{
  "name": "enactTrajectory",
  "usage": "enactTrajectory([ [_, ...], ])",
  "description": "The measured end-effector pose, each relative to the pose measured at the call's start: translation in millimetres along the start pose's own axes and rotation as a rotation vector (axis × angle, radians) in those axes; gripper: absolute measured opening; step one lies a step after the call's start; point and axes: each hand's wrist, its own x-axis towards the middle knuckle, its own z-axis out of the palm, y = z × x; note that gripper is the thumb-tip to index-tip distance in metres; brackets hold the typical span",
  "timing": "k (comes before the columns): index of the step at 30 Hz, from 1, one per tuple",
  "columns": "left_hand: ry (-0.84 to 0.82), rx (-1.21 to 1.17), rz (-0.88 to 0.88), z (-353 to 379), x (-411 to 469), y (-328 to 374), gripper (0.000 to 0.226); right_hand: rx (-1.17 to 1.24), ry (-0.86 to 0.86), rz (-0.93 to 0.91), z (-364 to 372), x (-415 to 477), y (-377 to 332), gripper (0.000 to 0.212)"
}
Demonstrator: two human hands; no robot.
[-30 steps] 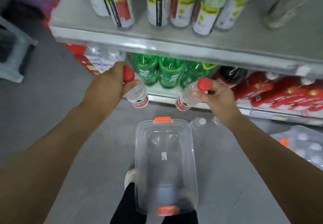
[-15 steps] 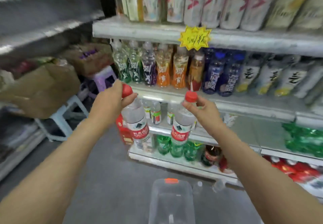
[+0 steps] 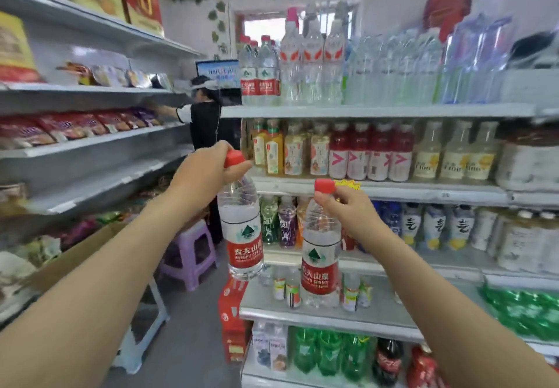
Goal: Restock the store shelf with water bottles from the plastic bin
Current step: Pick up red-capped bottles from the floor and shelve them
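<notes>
My left hand (image 3: 208,170) pinches the first water bottle (image 3: 242,230) by its red cap; my right hand (image 3: 348,209) pinches the second water bottle (image 3: 320,254) likewise. Both hang upright, full of clear water, before the shelves. Matching bottles (image 3: 260,80) stand at the top shelf's (image 3: 378,111) left end.

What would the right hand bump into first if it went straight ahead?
Most likely the shelf edge with the yellow star tag, just past the right hand pinching its water bottle under the cap. Depth is unclear, so that is a guess.
</notes>
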Motion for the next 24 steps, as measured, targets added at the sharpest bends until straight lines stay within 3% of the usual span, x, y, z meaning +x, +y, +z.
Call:
enactTrajectory([
  [7,0.012,-0.066,0.067,-45.2,39.4,-15.7,0.043,-0.038,-0.011,-0.057,5.6,33.5,-51.1,0.019],
  [15,0.015,-0.044,0.185,-44.9,107.1,-38.6,0.034,0.007,0.089,-0.179,12.9,120.3,-58.3,0.011],
  [24,0.109,-0.132,0.133,-28.7,197.3,-85.8,0.041,0.024,0.184,-0.312,23.4,231.6,-78.5,0.021],
])
